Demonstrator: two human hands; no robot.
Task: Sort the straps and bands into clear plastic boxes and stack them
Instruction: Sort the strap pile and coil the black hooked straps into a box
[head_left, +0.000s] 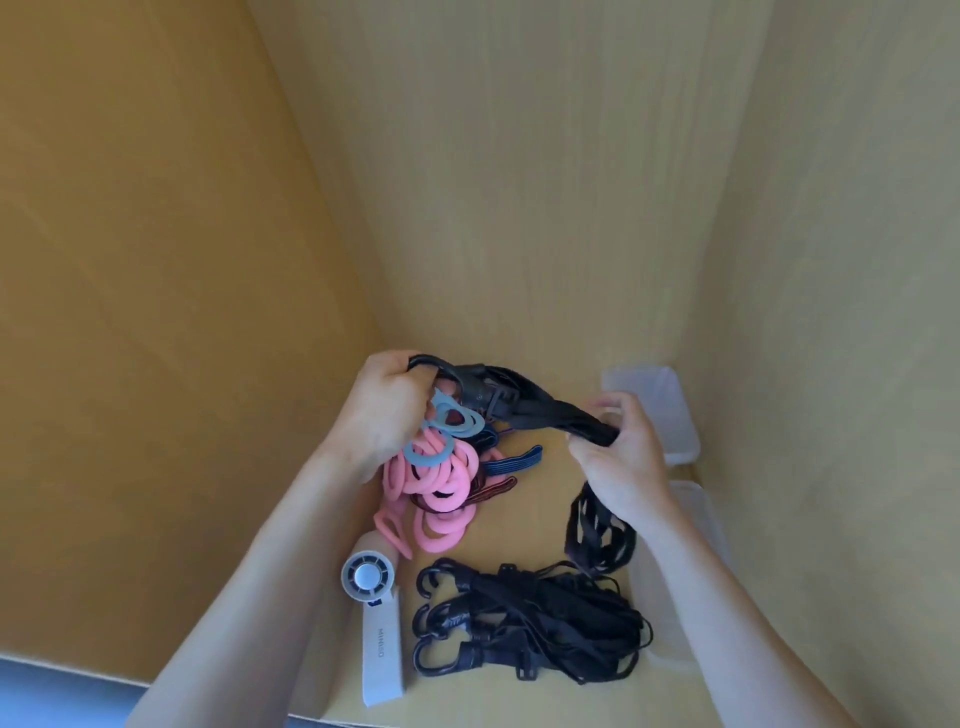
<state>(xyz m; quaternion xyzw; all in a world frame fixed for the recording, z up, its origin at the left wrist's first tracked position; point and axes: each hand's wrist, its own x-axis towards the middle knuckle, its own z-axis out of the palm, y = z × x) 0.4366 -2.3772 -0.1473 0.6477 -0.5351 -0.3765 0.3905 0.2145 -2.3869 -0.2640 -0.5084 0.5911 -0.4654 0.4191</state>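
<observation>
A black hooked strap bundle (524, 402) is stretched between both hands above the wooden surface. My left hand (387, 410) grips its hook end, and my right hand (621, 457) grips the twisted strap end, from which black straps (597, 530) hang down. Below the left hand lie pink bands (441, 493) with a few grey-blue bands (436, 447) on top. Thin blue and dark red elastic bands (511, 462) lie beside them. A pile of black hooked straps (535, 618) lies nearer to me. Clear plastic boxes (670, 415) stand at the right by the wall.
A white hand-held fan (376, 618) lies at the near left of the piles. A second clear box (701, 525) sits behind my right forearm. Wooden walls close in on the left, back and right. The surface's front edge runs along the bottom.
</observation>
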